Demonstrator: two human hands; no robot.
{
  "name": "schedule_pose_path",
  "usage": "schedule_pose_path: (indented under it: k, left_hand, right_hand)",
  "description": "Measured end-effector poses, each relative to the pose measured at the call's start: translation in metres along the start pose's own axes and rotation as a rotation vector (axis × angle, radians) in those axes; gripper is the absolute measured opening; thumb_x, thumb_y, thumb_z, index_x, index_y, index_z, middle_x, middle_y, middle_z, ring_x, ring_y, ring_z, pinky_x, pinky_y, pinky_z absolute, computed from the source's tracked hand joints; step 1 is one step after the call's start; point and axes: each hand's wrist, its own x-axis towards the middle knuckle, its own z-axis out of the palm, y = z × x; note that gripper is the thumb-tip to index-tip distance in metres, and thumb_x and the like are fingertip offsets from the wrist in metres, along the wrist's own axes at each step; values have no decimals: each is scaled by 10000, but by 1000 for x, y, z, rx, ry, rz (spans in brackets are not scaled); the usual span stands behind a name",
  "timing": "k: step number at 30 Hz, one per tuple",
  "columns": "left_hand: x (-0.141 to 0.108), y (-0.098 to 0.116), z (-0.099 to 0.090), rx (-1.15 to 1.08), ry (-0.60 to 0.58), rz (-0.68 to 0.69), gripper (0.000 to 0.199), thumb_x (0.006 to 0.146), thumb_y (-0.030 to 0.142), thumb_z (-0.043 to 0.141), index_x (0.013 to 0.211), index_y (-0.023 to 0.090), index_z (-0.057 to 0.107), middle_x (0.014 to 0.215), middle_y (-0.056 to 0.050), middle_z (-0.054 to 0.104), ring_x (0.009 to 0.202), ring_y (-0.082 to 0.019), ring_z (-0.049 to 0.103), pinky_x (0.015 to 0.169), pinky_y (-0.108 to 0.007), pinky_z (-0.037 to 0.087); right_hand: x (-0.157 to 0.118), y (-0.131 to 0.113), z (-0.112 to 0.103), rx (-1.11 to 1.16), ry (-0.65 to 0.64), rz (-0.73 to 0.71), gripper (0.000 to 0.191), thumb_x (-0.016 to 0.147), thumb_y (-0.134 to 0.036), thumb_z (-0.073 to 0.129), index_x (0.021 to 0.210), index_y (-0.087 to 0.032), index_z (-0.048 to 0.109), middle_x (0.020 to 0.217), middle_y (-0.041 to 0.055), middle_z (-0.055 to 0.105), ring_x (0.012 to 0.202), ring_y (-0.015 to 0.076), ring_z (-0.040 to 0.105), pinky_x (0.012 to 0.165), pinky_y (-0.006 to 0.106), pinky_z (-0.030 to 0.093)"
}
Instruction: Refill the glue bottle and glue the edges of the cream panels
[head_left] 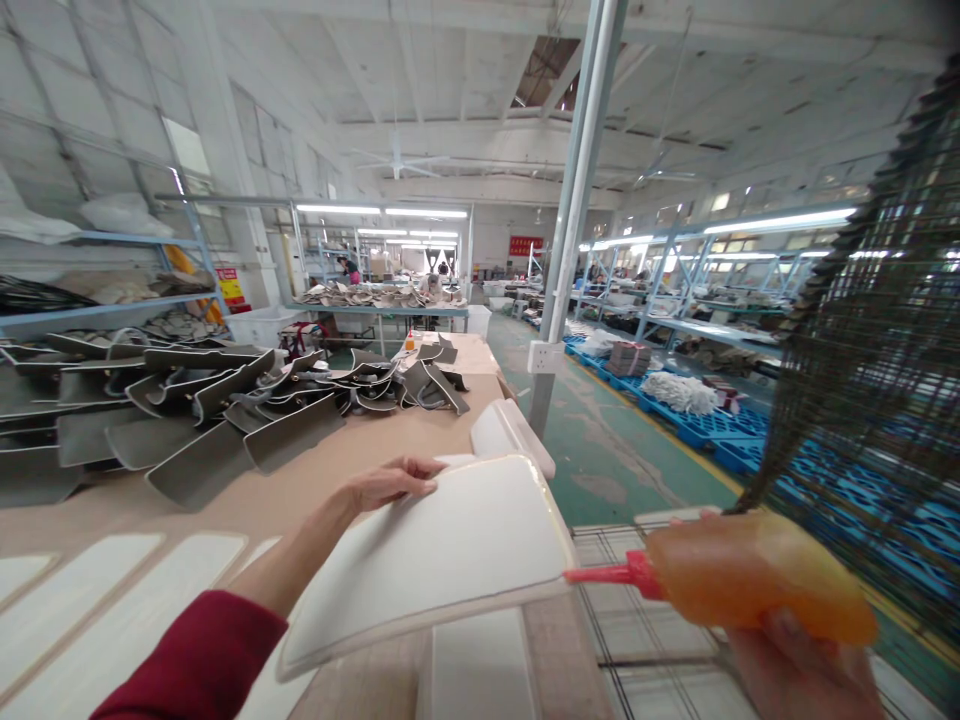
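Pinched between the fingers of my left hand (pixel 394 480) is the far edge of a white panel (pixel 442 550) with rounded corners, held tilted above the table. A shiny line, apparently glue, shows along its right edge. My right hand (pixel 802 650) is wrapped round a glue bottle (pixel 750 580) of amber liquid, lying sideways. Its red nozzle (pixel 604 574) points left and meets the panel's near right corner. Below, more white panels (pixel 165 590) lie in a row on the table at the left, and another white piece (pixel 480 660) sits under the held panel.
Many grey curved pieces (pixel 202 400) are heaped across the tan table (pixel 390 440). A stack of white pieces (pixel 514 435) stands at its right edge. A metal post (pixel 577 200) with a socket rises beyond. Wire racks (pixel 645 640) lie at the right, near a dark mesh (pixel 862 300) and blue pallets (pixel 750 445).
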Motion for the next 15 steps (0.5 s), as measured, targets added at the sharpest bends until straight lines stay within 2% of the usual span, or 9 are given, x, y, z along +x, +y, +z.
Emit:
schedule_pose_path:
  k: [4,7,10,15]
  left_hand:
    - [3,-13,2,-61,43,8,529,718,334,737,1207,172,618,978,-60,716,811,-156,630,727,-214,470]
    - [7,-23,3,-98,85,20,543,707,328,746,1207,159,616,971,-71,716,821,-160,631,737,-217,469]
    - [11,-31,6,-137,106,31,555,696,327,754,1207,159,616,980,-78,713,833,-168,630,748,-224,468]
    - [14,-40,12,-186,148,47,522,682,323,766,1165,167,643,931,-61,713,783,-151,619,696,-211,459]
  right_hand:
    - [-3,-3,10,76,50,-79,590,663,-325,795,1200,-281,555,1282,14,558,1209,280,477,994,379,450]
    - [-4,-5,20,107,77,-142,530,665,-274,799,1148,-259,583,1275,2,556,1243,271,438,1054,374,387]
    - [-5,-6,24,71,93,-175,544,644,-244,799,1142,-236,582,1223,22,584,1221,292,460,1042,420,397]
    - [-6,-6,32,74,35,-200,459,698,-243,755,1122,-216,584,1181,60,595,1177,329,492,1018,515,400]
